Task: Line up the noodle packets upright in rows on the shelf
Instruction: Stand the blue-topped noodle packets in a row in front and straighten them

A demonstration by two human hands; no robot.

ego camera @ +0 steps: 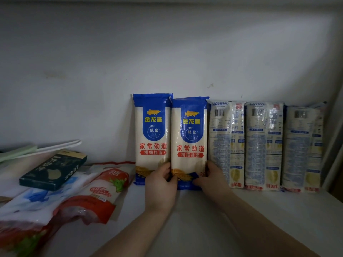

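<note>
I have both hands on one noodle packet [189, 141], the second blue-topped one from the left, standing upright on the white shelf [259, 210] against the back wall [167, 52]. My left hand [161, 184] wraps its fingers round the packet's lower left edge, and my right hand [211, 178] grips the lower right edge, so the packet is clasped between them near its base. Just to its left stands another blue-topped packet [153, 134], front label facing me, touching or nearly touching the one I hold; its top sits a little higher. To the right, three more packets stand upright in a row with their printed backs and barcodes toward me: the nearest [227, 143] is pressed against my right hand's side, then a middle one [264, 145], then the far-right one [303, 148] close to the shelf's side wall. On the left part of the shelf lie other goods: a dark green box [53, 170] resting on a white and blue bag [37, 199], and red and white pouches [104, 188] lying flat, one reaching close to the leftmost packet's foot.
</note>
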